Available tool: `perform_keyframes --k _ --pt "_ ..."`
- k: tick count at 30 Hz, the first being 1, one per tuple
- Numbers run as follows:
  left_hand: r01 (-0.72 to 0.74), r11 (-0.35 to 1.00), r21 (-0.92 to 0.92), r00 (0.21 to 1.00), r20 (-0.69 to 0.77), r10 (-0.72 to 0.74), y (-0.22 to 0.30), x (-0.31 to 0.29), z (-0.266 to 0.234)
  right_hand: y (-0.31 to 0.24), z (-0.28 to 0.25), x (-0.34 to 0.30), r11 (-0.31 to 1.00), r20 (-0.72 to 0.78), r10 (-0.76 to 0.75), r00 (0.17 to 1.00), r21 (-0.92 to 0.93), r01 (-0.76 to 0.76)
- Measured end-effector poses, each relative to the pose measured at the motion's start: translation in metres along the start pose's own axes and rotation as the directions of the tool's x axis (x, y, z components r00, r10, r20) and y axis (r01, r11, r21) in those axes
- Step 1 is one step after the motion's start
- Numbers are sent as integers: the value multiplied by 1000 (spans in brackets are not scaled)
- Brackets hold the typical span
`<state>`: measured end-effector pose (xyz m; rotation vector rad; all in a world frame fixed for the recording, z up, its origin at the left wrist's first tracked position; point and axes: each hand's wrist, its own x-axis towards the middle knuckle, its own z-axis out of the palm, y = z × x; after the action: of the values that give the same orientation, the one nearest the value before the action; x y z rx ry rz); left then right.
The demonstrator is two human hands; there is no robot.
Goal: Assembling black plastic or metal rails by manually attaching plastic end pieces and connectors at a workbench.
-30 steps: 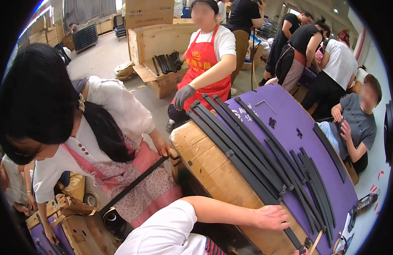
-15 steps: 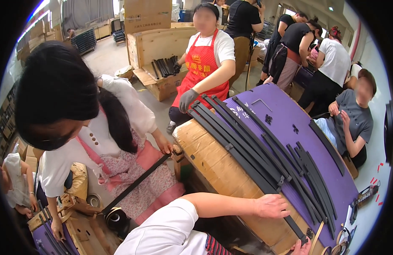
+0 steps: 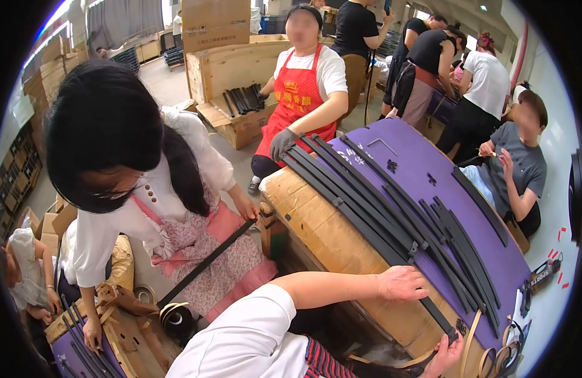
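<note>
A long black bar (image 3: 437, 314) lies slantwise along the near edge of the work surface. My left hand (image 3: 401, 283) reaches over it, fingers closed around the bar; the thumb side is partly hidden. At the bar's near end, my right hand (image 3: 446, 354) pinches the dark end piece (image 3: 453, 336) between thumb and fingers. Beside my bar, several similar black bars (image 3: 366, 189) lie side by side across brown cardboard (image 3: 328, 236) and a purple sheet (image 3: 391, 138). Small black parts (image 3: 461, 326) sit in a little heap close to my right hand.
Shorter black strips (image 3: 461, 242), a hex key (image 3: 384, 147) and small black pieces (image 3: 432, 179) lie on the purple sheet. Tape rolls (image 3: 506, 353) are at lower right. At left, a co-worker (image 3: 177, 208) holds another black bar (image 3: 206, 263); one in a red apron (image 3: 300, 94) touches the bars' far ends.
The view has shifted slightly. My hands keep their hold on the bar with little movement. The co-worker at left appears farther right and still holds a bar.
</note>
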<state>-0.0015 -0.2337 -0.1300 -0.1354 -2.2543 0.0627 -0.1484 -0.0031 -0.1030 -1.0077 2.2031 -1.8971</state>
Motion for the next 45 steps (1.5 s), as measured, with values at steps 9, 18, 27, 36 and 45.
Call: perform_keyframes --k 9,18,27,36,45 --pt "22 1000 1 999 28 -22 0 0 -7 40 -2 7 981 49 42 998 190 -51" --pt "8 1000 30 1000 8 -8 1 0 -6 40 -3 6 983 58 22 998 182 -33" --pt "8 999 36 1000 -13 -8 1 0 -8 39 -2 6 982 68 4 998 189 -17" --pt "13 999 33 1000 -6 -13 1 2 -8 37 -2 6 983 52 21 998 181 -30" --pt "-7 999 33 1000 -8 7 0 0 -9 35 1 5 978 57 -11 998 211 -1"
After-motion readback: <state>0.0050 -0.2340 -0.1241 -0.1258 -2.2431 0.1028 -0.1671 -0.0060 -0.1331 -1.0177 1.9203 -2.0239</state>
